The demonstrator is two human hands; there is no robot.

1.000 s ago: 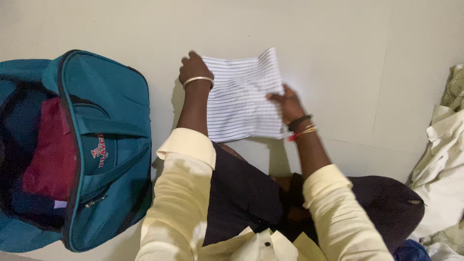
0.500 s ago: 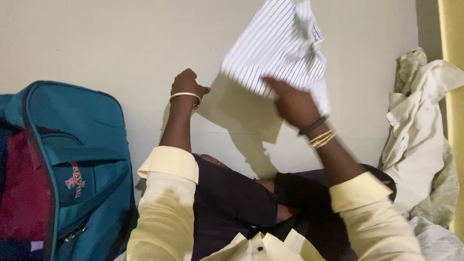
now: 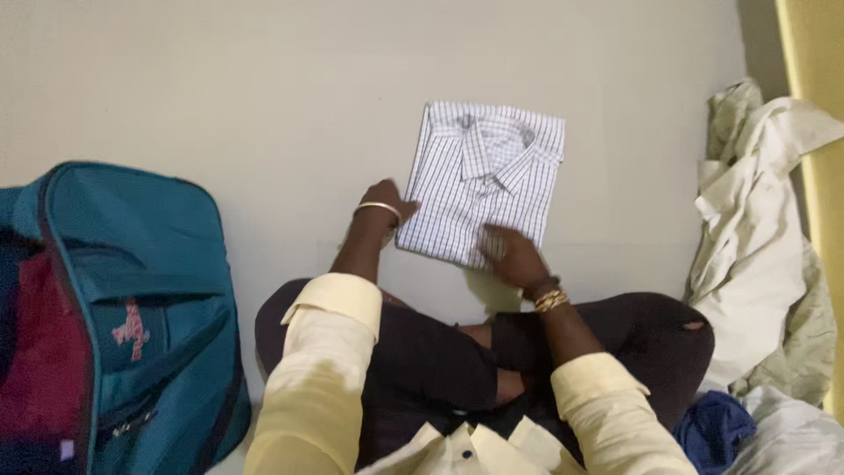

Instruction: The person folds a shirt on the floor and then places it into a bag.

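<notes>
A folded white shirt with thin dark stripes (image 3: 483,176) lies flat on the pale floor, collar side up. My left hand (image 3: 385,200), with a metal bangle on its wrist, touches the shirt's left lower edge. Resting flat on the shirt's near edge is my right hand (image 3: 508,255), wearing a dark band and gold bangles, its fingers spread. Neither hand grips the cloth. My legs in dark trousers are folded on the floor just below the shirt.
An open teal travel bag (image 3: 132,308) with dark red cloth inside (image 3: 44,361) stands at the left. A heap of pale crumpled clothes (image 3: 756,255) lies at the right beside a yellow wall strip. A blue garment (image 3: 712,431) sits at the lower right.
The shirt was lifted and flipped by my right hand, and now lies collar up on the floor. Both hands have come down onto its near edge.
</notes>
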